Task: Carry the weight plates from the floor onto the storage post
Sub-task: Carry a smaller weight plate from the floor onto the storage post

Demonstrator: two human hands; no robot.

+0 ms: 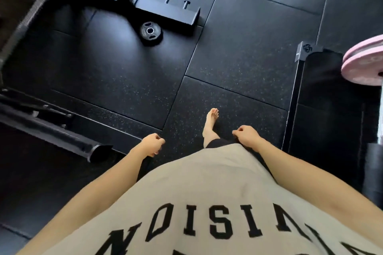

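Small black weight plate (150, 31) w/ grip slots, flat on floor (238, 51)

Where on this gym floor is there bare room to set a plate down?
The mat is bare between the small black plate and the dark platform holding the pink plates, ahead of the bare foot. It is crowded by the rack base and the left-hand bars.

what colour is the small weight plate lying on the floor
Black, with a silvery centre ring: the small weight plate, head view.
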